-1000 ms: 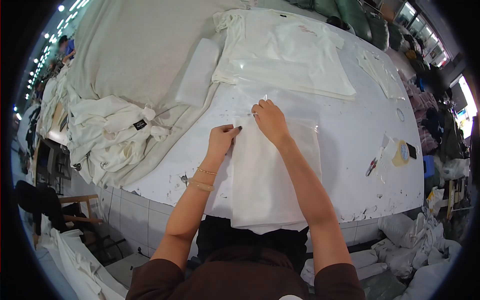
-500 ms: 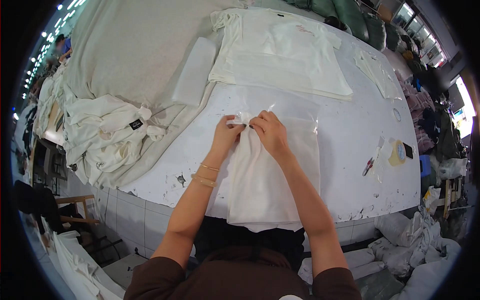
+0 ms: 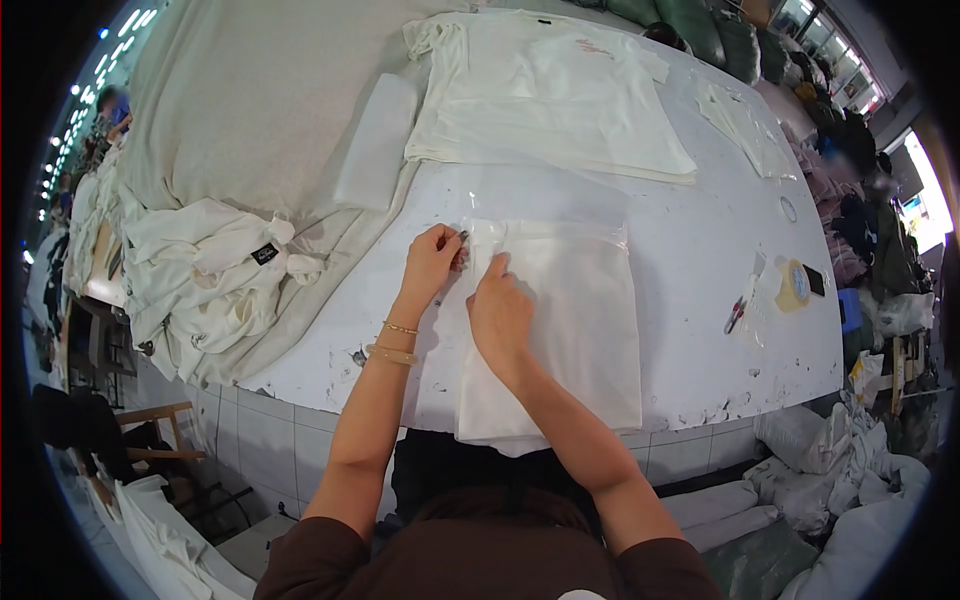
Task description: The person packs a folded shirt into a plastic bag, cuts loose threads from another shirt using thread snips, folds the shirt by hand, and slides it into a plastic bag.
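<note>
mid-frame on the scuffed white table point(image 3: 690, 350) lies a bagged white garment point(image 3: 585, 330); left hand point(image 3: 433, 262) curled at its edge, right hand point(image 3: 500, 310) atop, forefinger extended (both grips unclear); tiled floor point(image 3: 258, 440) lower left.

Your sleeves point(image 3: 660, 568) are dark brown and your bangle point(image 3: 391, 355) pale amber. The garment point(image 3: 575, 340) before you is plain white, the surface point(image 3: 700, 290) white with dark specks, and the cream T-shirt point(image 3: 550, 110) bears a reddish print point(image 3: 595, 48), too small to make out clearly.
</note>
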`<state>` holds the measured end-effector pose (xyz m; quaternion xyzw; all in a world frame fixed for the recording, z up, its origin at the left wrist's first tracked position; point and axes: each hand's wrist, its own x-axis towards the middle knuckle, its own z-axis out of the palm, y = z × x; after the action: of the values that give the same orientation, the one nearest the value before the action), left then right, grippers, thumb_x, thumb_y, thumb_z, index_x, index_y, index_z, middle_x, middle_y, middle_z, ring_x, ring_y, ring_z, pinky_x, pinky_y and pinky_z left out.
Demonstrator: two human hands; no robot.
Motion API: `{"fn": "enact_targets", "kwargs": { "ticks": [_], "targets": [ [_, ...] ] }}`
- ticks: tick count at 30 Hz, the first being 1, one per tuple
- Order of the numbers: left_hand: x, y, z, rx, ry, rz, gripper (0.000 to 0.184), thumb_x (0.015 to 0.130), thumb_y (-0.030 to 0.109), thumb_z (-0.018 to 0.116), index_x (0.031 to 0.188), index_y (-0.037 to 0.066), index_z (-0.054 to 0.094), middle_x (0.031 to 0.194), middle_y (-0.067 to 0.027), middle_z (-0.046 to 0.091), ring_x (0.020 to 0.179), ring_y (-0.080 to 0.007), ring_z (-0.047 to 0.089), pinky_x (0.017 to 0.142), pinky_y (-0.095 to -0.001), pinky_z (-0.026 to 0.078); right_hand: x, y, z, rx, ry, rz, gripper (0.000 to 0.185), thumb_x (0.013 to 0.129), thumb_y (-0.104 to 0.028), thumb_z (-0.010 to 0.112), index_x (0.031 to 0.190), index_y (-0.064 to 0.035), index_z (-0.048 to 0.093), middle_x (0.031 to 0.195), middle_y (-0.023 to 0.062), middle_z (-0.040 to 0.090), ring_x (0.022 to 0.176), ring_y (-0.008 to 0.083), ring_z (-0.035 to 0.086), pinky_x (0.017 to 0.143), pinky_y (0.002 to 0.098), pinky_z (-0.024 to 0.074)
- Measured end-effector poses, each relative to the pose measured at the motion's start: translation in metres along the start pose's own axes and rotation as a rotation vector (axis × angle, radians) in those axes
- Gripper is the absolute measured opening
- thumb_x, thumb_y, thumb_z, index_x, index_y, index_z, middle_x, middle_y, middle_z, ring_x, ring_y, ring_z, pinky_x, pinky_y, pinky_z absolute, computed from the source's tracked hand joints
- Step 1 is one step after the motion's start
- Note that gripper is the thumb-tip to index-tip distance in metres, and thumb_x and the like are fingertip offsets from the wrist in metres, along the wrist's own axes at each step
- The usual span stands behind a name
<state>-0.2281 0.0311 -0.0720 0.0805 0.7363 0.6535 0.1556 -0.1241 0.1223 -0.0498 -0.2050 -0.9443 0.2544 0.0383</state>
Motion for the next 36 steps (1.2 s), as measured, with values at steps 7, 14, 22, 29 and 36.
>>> {"fn": "enact_targets", "kwargs": {
  "ticks": [7,14,22,29,36],
  "targets": [
    [-0.042,0.018,-0.004,0.128,-0.121,-0.06,0.018,0.087,0.008,0.053,0.076,-0.004,0.061,0.064,-0.0098,0.065,0.055,-0.0159,0.061,0.054,-0.0297,0.048,-0.005,0.012,-0.008,0.081,0.14,-0.095,0.053,0.079,-0.015,0.067,0.125,0.0024,0.044,0.095,0.0151,0.061,0.077,0.0332,0.064,0.066,0.0422,0.0499],
    [-0.06,0.028,0.006,0.866,0.523,0.459,0.013,0.081,0.005,0.063,0.091,0.001,0.057,0.086,-0.012,0.06,0.079,-0.0292,0.059,0.071,-0.0375,0.049,0.01,0.063,-0.021,0.474,0.033,-0.502,0.024,0.085,-0.02,0.061,0.101,-0.0024,0.063,0.088,0.0133,0.06,0.093,0.0313,0.058,0.08,0.0424,0.047],
    [-0.056,0.004,0.114,0.994,-0.076,0.706,0.054,0.088,0.031,0.06,0.136,0.011,0.044,0.14,-0.0068,0.045,0.133,-0.0257,0.036,0.106,-0.0556,0.027,0.113,0.169,-0.08,0.243,0.14,0.154,0.022,0.089,-0.019,0.051,0.082,-0.0016,0.062,0.083,0.0163,0.065,0.081,0.0324,0.062,0.075,0.0408,0.0453],
    [-0.048,0.001,0.128,0.997,-0.006,0.538,0.083,0.086,0.042,0.061,0.152,0.022,0.014,0.154,-0.0119,0.021,0.137,-0.0436,0.023,0.107,-0.0641,0.014,0.053,0.206,-0.07,0.079,0.51,0.05,0.015,0.09,-0.015,0.051,0.086,-0.0008,0.058,0.075,0.0127,0.064,0.076,0.0323,0.061,0.076,0.0394,0.046],
    [-0.085,0.019,0.077,0.668,-0.135,0.547,0.051,0.081,0.023,0.069,0.126,0.006,0.05,0.126,-0.0159,0.051,0.117,-0.0379,0.045,0.098,-0.0461,0.038,0.003,0.182,-0.117,0.366,0.035,0.23,0.027,0.091,-0.015,0.055,0.115,-0.0069,0.048,0.069,0.0148,0.06,0.066,0.0309,0.061,0.065,0.0424,0.0456]
  ]
}}
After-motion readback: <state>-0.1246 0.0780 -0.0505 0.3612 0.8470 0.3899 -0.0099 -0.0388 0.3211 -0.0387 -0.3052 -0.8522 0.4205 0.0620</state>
